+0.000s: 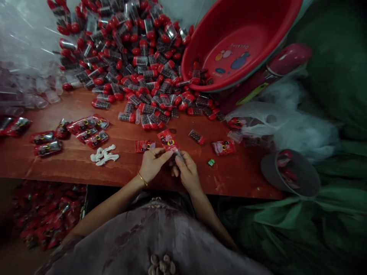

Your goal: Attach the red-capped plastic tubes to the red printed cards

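A small red printed packet (166, 139) is between my two hands, just above the table's front part. My left hand (153, 164) pinches its lower edge between thumb and fingers; a gold bangle is on that wrist. My right hand (186, 171) closes around the packet's lower end, where something clear and dark shows; my fingers partly hide it. A flat red packet (143, 146) lies just beyond my left hand. Right of the hands are a clear tube with a red cap and dark contents (196, 136) and another red packet (223, 147).
A large pile of red-capped tubes (137, 61) covers the back, beside a tilted red basin (243, 23). Filled packets (88, 130) and white crumpled strips (104, 154) lie left. A grey bin (269, 172), plastic bags (304, 133) and a pink flask (289, 59) stand right. More packets (48, 214) fill the lower left.
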### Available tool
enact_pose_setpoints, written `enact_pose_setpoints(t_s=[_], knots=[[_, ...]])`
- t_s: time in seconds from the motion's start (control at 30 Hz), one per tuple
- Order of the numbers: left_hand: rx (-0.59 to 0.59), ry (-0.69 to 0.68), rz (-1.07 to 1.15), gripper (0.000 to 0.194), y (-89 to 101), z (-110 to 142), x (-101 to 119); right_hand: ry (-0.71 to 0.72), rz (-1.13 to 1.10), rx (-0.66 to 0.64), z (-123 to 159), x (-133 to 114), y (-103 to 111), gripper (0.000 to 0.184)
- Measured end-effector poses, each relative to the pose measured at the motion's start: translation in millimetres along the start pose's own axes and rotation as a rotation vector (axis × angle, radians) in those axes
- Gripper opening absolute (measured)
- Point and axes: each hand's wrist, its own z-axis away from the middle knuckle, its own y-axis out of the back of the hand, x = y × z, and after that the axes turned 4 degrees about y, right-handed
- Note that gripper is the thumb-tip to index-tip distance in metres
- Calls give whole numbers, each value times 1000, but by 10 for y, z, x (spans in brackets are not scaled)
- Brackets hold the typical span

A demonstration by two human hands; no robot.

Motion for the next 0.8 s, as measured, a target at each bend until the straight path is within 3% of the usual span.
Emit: enact_pose_setpoints(t_s=[0.13,0.23,0.43,0.53,0.7,0.8], knots=[[24,-11,42,32,-97,87,-72,13,20,114,-66,-58,-12,24],[-39,-7,93,36,-100,94,-26,-52,-148,88,-113,-118,-15,30],[27,-92,102,37,-21,-84,169,-119,-344,12,-86,-156,-55,29],[-39,-39,55,37,-65,-145,183,-73,-253,9,-65,-99,-61,27],[-72,38,103,35,-180,-106,81,97,187,119,-48,-25,-47,23],[-74,41,138,35,-183,-51,39,88,158,101,-40,-15,-52,22]])
